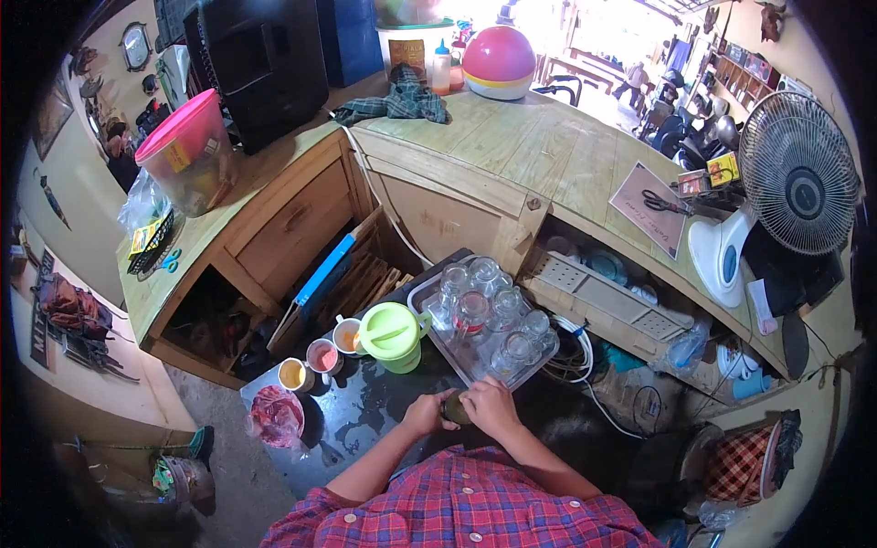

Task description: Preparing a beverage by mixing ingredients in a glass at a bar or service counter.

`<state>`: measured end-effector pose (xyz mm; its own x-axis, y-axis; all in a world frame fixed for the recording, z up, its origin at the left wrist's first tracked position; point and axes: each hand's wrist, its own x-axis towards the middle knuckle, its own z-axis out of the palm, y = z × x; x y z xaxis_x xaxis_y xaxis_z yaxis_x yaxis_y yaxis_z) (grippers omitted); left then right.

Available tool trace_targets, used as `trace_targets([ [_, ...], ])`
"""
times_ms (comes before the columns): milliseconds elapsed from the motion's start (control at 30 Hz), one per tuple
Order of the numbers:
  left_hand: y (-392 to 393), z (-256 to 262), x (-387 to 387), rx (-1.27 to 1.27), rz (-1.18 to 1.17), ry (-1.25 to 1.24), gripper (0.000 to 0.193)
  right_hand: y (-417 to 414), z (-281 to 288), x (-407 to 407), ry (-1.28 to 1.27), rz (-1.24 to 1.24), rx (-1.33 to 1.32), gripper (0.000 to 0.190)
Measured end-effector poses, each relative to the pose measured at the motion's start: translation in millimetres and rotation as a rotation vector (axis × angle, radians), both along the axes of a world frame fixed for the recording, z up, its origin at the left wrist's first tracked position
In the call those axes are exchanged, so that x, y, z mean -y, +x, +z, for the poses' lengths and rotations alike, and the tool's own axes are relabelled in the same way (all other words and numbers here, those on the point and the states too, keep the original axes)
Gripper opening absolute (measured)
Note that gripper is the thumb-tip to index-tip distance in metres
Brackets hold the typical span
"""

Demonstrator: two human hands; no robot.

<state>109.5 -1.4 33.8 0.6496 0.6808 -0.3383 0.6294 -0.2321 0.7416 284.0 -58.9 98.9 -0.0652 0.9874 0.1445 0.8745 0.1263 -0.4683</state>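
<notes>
Close to my shirt front, my left hand grips the side of a small greenish-brown rounded object, perhaps a jar or a fruit. My right hand is closed over its other side, so much of it is hidden. Just beyond my hands lies a metal tray with several upside-down glass mugs. A lime-green lidded pitcher stands left of the tray. Farther left are cups with orange, pink and yellow contents, and a plastic bag of red stuff.
A wooden counter curves around the low dark table. On it stand a white fan, scissors, a pink-lidded container and a checked cloth. White cable hangs beside the tray. A person is far off.
</notes>
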Motion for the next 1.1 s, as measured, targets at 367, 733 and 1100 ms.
trace_targets([
  [367,-2,-16,0,0.047,-0.008,0.009,0.089,4,0,-4,-0.051,-0.015,0.149,0.016],
  [733,-1,-9,-1,0.042,-0.003,0.017,0.091,4,0,-6,0.135,-0.02,-0.085,0.016],
  [1100,-3,-26,0,0.068,-0.002,0.008,0.089,9,1,-5,0.044,-0.016,-0.054,0.012],
])
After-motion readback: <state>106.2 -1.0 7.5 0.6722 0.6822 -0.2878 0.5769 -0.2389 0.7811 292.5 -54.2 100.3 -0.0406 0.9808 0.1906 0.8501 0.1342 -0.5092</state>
